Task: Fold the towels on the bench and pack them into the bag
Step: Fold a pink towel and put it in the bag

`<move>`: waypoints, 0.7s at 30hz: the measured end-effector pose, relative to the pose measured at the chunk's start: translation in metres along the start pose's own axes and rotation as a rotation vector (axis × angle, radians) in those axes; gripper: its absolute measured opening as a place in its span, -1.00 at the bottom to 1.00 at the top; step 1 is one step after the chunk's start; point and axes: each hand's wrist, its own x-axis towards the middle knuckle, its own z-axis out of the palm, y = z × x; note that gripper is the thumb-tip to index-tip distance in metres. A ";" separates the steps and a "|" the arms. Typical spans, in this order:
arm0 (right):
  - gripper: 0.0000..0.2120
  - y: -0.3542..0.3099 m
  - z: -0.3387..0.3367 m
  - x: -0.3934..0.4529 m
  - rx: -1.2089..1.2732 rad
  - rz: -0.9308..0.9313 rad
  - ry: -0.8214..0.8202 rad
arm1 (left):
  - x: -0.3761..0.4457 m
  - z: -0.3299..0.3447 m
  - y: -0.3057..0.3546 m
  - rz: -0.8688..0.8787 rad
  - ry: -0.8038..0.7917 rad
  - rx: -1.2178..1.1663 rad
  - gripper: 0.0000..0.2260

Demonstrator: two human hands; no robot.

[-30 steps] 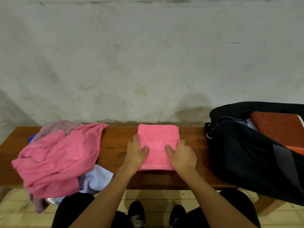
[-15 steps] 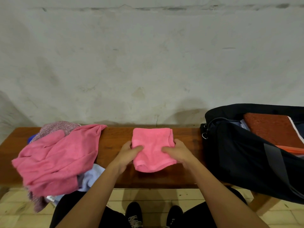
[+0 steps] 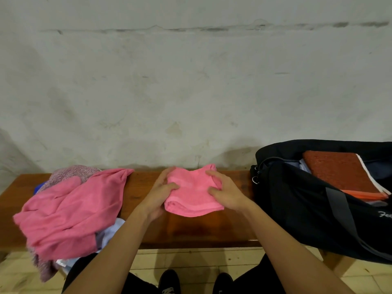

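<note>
Both hands grip the folded pink towel [image 3: 194, 193] by its sides: the left hand [image 3: 158, 195] with thumb on top and fingers curled under, the right hand [image 3: 226, 193] likewise. The thick, layered, slightly sagging towel is held just above the middle of the wooden bench [image 3: 191, 228]. An unfolded towel pile [image 3: 72, 211] lies left; the open black duffel bag [image 3: 307, 206] sits right, holding a rust-red folded towel [image 3: 339, 172].

Towel pile [image 3: 72, 211] left on bench [image 3: 203, 230], folded towel [image 3: 192, 194] centre, bag [image 3: 314, 209] right — towels inside.
</note>
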 end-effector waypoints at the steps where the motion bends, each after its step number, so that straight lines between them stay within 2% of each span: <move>1: -0.40 0.000 -0.006 0.000 -0.025 -0.015 0.004 | 0.000 0.005 0.005 0.004 -0.012 0.037 -0.48; 5: -0.43 -0.004 -0.040 -0.012 -0.087 -0.056 0.037 | 0.010 0.031 0.022 0.048 -0.068 0.196 -0.46; 17: -0.55 0.028 -0.162 -0.045 -0.188 0.027 0.361 | 0.039 0.161 0.054 0.283 -0.298 0.454 -0.29; 21: -0.49 0.048 -0.203 -0.058 -0.216 0.038 0.408 | 0.049 0.208 0.055 0.327 -0.346 0.611 -0.25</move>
